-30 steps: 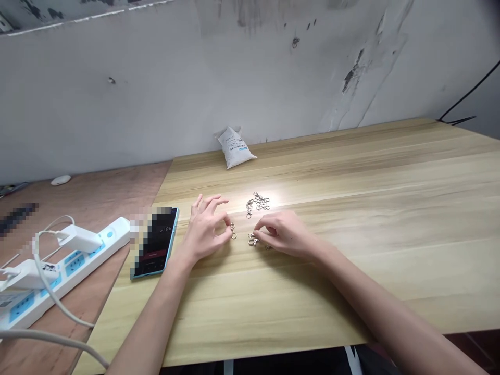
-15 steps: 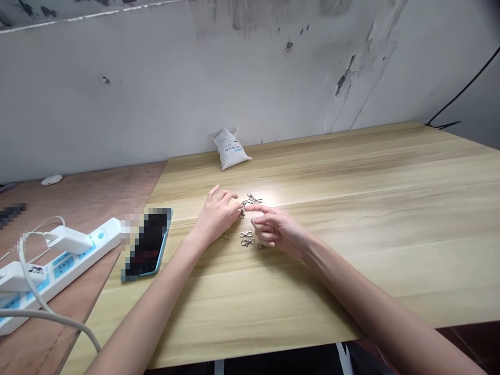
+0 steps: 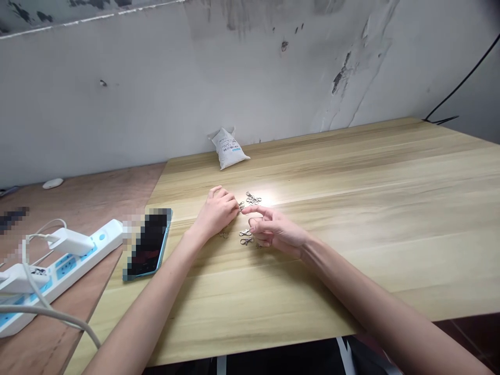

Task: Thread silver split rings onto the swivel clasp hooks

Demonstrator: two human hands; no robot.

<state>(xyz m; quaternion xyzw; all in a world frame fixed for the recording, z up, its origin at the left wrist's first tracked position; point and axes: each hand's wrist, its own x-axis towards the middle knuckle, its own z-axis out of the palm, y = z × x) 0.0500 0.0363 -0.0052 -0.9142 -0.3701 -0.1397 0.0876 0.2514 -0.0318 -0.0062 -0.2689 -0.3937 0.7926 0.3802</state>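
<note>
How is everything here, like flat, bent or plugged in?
Metal clasps: scattered in small groups
Left hand: fingers bent, at the metal clasps
Right hand: index finger outstretched, others curled
Phone: flat, screen up
White packet: plump; can't tell if sealed
Chargers: plugged into power strip

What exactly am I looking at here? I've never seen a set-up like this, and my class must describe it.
There is no machine: these are a person's bare hands, seen by one camera worn on the head, looking forward and down. On the wooden table lie small metal clasps, some near the hands, others just beyond. The left hand has its fingertips at a few of them; the right hand points its index finger towards that spot, other fingers curled. Whether either grips a clasp is too small to tell. A white packet sits near the wall, a phone lies left, and beyond it is a power strip.
</note>
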